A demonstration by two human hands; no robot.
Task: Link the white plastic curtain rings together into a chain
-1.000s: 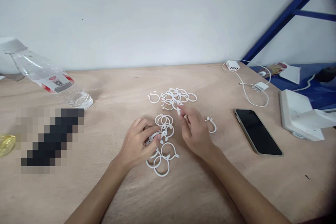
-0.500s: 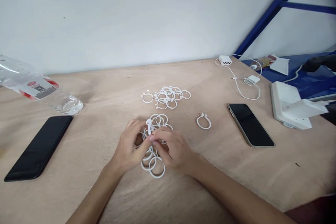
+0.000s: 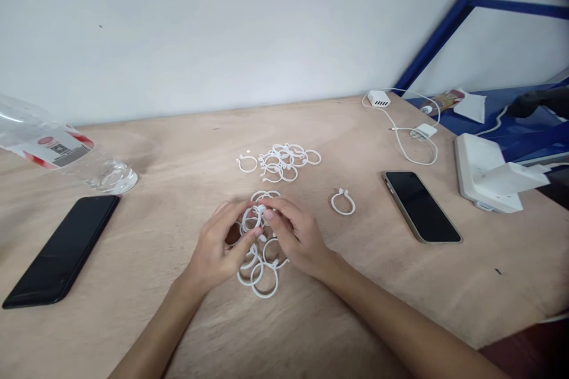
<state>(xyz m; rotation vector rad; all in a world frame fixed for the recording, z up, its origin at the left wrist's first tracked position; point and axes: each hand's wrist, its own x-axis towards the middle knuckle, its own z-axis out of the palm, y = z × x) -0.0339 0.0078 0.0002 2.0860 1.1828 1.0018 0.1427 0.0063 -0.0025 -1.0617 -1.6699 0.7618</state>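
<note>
Between my two hands is a white plastic curtain ring (image 3: 258,220), held over a loose pile of similar rings (image 3: 265,296). My left hand (image 3: 217,249) grips its left side with thumb and fingers. At the ring's upper end, near the small clasp, my right hand (image 3: 302,237) pinches with thumb and forefinger; the fingertips partly cover it. Farther back lies a second cluster of open white rings (image 3: 288,160). One separate ring (image 3: 342,214) rests to the right of my right hand.
A clear bottle (image 3: 66,148) leans in at the left, above a black phone (image 3: 62,249). Another phone (image 3: 420,207) lies at the right, beside a white power strip (image 3: 480,172). A white charger (image 3: 379,98) and its cable are at the back right of the wooden table (image 3: 178,160).
The held ring has turned from nearly edge-on to showing its round opening. My right hand has shifted up from its lower part to its clasp end. The view has shifted slightly.
</note>
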